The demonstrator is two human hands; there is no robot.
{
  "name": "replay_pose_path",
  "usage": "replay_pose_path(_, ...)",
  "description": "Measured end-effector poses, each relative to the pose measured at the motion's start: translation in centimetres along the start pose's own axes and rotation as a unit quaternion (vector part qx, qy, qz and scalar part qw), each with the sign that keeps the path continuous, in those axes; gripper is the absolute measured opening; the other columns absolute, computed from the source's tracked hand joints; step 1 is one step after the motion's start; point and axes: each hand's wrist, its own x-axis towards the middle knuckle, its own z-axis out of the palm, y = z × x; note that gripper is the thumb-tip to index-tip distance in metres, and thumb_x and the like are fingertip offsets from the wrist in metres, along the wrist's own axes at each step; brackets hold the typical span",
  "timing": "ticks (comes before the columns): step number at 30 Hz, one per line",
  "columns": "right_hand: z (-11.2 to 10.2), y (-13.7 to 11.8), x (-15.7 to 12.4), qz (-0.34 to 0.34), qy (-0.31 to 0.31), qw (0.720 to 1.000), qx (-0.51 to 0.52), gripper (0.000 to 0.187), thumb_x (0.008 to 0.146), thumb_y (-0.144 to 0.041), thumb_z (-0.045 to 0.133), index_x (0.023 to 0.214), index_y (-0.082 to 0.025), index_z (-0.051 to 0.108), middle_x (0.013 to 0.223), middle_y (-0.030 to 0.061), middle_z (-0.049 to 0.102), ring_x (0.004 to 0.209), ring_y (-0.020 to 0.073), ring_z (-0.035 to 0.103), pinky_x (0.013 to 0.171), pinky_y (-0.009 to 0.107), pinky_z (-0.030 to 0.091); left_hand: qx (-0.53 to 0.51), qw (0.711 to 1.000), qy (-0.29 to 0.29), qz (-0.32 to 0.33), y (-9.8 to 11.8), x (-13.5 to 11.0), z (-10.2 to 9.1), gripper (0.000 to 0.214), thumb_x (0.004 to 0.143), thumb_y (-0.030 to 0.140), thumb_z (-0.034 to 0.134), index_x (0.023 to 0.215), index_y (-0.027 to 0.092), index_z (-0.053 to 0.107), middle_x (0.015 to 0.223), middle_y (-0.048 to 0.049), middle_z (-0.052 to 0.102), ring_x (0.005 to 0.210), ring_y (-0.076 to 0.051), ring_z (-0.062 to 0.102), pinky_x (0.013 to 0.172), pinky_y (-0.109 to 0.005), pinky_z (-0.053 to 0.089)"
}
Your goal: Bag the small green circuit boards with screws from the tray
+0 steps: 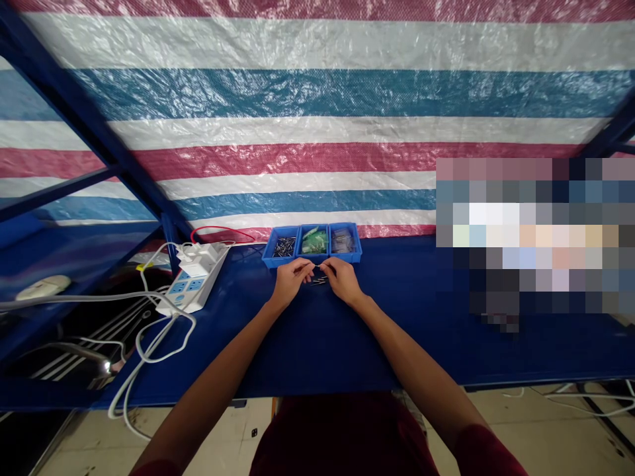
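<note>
My left hand [292,280] and my right hand [341,279] meet above the blue table [317,344]. Fingertips of both are pinched, with a small thin piece [318,266] spanning the gap between them; its kind is too small to make out. Under the hands lie several slim metal pieces [320,281]. Just behind stand three blue bins side by side: the left bin [272,263] has small dark metal parts [284,246], the middle bin [312,256] green packets [314,240], the right bin [359,252] clear plastic bags [342,240].
To the left, a white power strip [198,281] carries plugged-in chargers [197,259], and white cables [143,354] loop over the table edge. A striped plastic sheet [307,92] hangs behind. On the right, a blurred-out area [536,244] covers part of the table.
</note>
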Motion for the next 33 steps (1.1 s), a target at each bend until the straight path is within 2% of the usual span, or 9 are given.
replay_pose_path(5, 0.1, 0.3, 0.1, 0.008, 0.006, 1.0, -0.011, 0.034, 0.095, -0.034, 0.041, 0.07, -0.019, 0.058, 0.071, 0.0035, 0.062, 0.066, 0.0149, 0.056, 0.067, 0.026, 0.039, 0.135, 0.99, -0.012, 0.048, 0.7, 0.0, -0.3, 0.037, 0.087, 0.041, 0.056, 0.061, 0.015, 0.061, 0.053, 0.0018, 0.056, 0.05, -0.009, 0.049, 0.053, -0.021, 0.039)
replay_pose_path(8, 0.0, 0.3, 0.0, 0.014, 0.007, 1.0, -0.014, 0.038, 0.095, -0.037, 0.041, 0.066, -0.019, 0.056, 0.066, 0.0022, 0.059, 0.061, 0.0136, 0.053, 0.064, 0.025, 0.038, 0.165, 0.985, 0.0, 0.054, 1.0, -0.1, -0.2, 0.042, 0.087, 0.041, 0.055, 0.054, 0.014, 0.058, 0.048, 0.003, 0.051, 0.047, -0.008, 0.044, 0.051, -0.022, 0.034)
replay_pose_path(12, -0.2, -0.1, 0.0, 0.007, 0.01, 1.0, 0.001, 0.036, 0.092, -0.042, 0.045, 0.067, -0.018, 0.056, 0.064, 0.001, 0.057, 0.058, 0.0127, 0.049, 0.059, 0.024, 0.035, 0.158, 0.986, 0.002, 0.048, 0.7, -0.2, -0.3, 0.043, 0.087, 0.041, 0.054, 0.054, 0.014, 0.059, 0.045, 0.0039, 0.047, 0.045, -0.008, 0.042, 0.049, -0.022, 0.032)
replay_pose_path(16, -0.3, -0.5, 0.1, 0.019, 0.006, 0.999, 0.033, 0.043, 0.093, -0.045, 0.042, 0.061, -0.018, 0.053, 0.059, -0.0001, 0.054, 0.055, 0.0116, 0.048, 0.059, 0.024, 0.036, 0.164, 0.984, -0.006, 0.063, 0.4, -0.1, -0.4, 0.045, 0.088, 0.04, 0.053, 0.051, 0.015, 0.057, 0.043, 0.0037, 0.046, 0.044, -0.008, 0.043, 0.051, -0.023, 0.033)
replay_pose_path(20, -0.4, -0.7, 0.1, 0.05, 0.002, 0.997, 0.066, 0.047, 0.093, -0.046, 0.04, 0.057, -0.019, 0.05, 0.052, -0.0022, 0.05, 0.052, 0.0104, 0.047, 0.058, 0.023, 0.036, 0.137, 0.988, 0.007, 0.072, 0.6, -0.1, -0.4, 0.033, 0.086, 0.041, 0.057, 0.065, 0.016, 0.064, 0.059, 0.0007, 0.059, 0.053, -0.011, 0.05, 0.056, -0.023, 0.039)
replay_pose_path(23, -0.4, -0.7, 0.0, 0.062, -0.007, 0.995, 0.073, 0.049, 0.094, -0.047, 0.039, 0.055, -0.019, 0.049, 0.05, -0.0024, 0.049, 0.051, 0.0102, 0.047, 0.058, 0.023, 0.036, 0.104, 0.992, 0.015, 0.071, 0.7, 0.0, -0.3, 0.028, 0.084, 0.04, 0.06, 0.072, 0.016, 0.067, 0.067, -0.0013, 0.063, 0.058, -0.012, 0.052, 0.057, -0.024, 0.041)
replay_pose_path(25, -0.4, -0.7, 0.0, 0.06, -0.011, 0.996, 0.067, 0.047, 0.094, -0.046, 0.039, 0.059, -0.018, 0.053, 0.053, -0.0015, 0.052, 0.052, 0.0109, 0.049, 0.058, 0.024, 0.037, 0.077, 0.995, 0.018, 0.061, 0.6, 0.1, -0.4, 0.028, 0.084, 0.04, 0.061, 0.071, 0.016, 0.068, 0.066, -0.0014, 0.062, 0.057, -0.011, 0.052, 0.056, -0.023, 0.042)
replay_pose_path(30, -0.4, -0.7, 0.0, 0.021, 0.017, 0.997, 0.07, 0.03, 0.091, -0.042, 0.046, 0.082, -0.019, 0.063, 0.076, 0.0026, 0.064, 0.062, 0.0133, 0.053, 0.062, 0.025, 0.041, 0.026, 0.999, 0.032, 0.031, -0.1, 0.3, -0.6, 0.029, 0.082, 0.041, 0.062, 0.071, 0.016, 0.07, 0.062, -0.0003, 0.059, 0.049, -0.009, 0.049, 0.049, -0.023, 0.04)
replay_pose_path(33, -0.4, -0.7, 0.0, 0.005, 0.026, 0.997, 0.071, 0.028, 0.091, -0.04, 0.048, 0.079, -0.019, 0.062, 0.074, 0.0029, 0.063, 0.061, 0.0134, 0.052, 0.062, 0.025, 0.041, 0.025, 0.999, 0.036, 0.02, -0.3, 0.3, -0.6, 0.029, 0.082, 0.041, 0.063, 0.071, 0.016, 0.07, 0.061, -0.0003, 0.06, 0.049, -0.009, 0.049, 0.048, -0.022, 0.039)
